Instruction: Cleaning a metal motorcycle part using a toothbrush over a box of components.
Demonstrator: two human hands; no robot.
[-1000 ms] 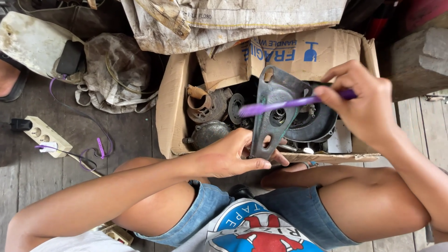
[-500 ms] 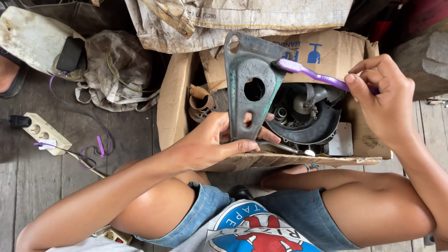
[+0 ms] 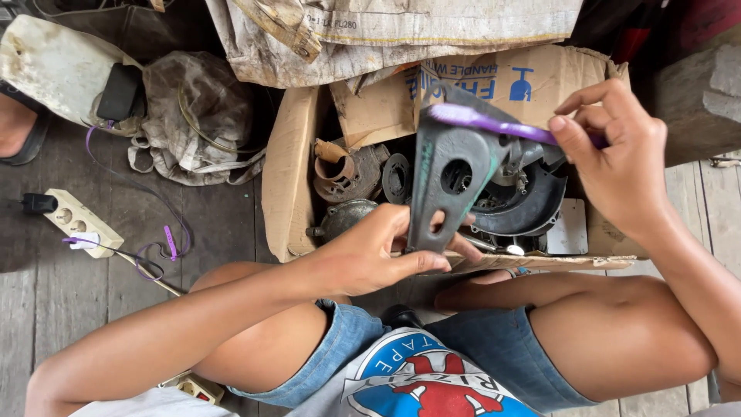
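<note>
Power strip left of cardboard box

A single head-mounted camera provides the only view. It looks almost straight down from above the seated person, at close range. The person's bent bare knees and blue denim shorts fill the lower edge of the frame; the forearms extend upward from there toward the frame's centre. An open brown cardboard box occupies the upper middle. Grey weathered wooden floor planks run along the left side. No second view overlaps it.
</note>
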